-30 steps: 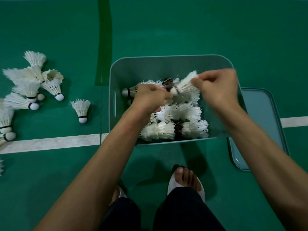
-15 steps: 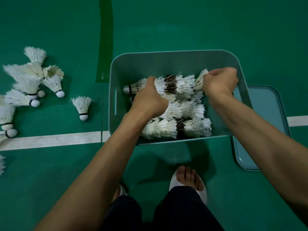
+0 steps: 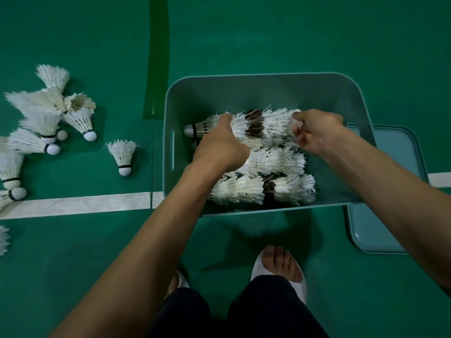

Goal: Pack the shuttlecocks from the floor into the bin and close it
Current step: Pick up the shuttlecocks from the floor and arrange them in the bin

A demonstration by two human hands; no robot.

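Observation:
An open teal bin (image 3: pixel 244 93) stands on the green floor, holding rows of stacked white shuttlecocks. Both hands are inside it on the far row of nested shuttlecocks (image 3: pixel 268 123). My left hand (image 3: pixel 219 147) grips the row near its left end, where a cork tip sticks out. My right hand (image 3: pixel 314 132) pinches the feathers at the row's right end. Two more rows (image 3: pixel 263 189) lie nearer me in the bin. Several loose shuttlecocks (image 3: pixel 46 123) lie on the floor to the left, and one (image 3: pixel 123 154) stands alone close to the bin.
The bin's teal lid (image 3: pixel 385 191) lies flat on the floor, partly under the bin's right side. A white court line (image 3: pixel 78 203) runs across the floor. My feet in white slippers (image 3: pixel 280 267) stand just in front of the bin.
The single shuttlecock held up by my right hand has gone onto the right end of the far row. Both hands have lowered with the row into the bin.

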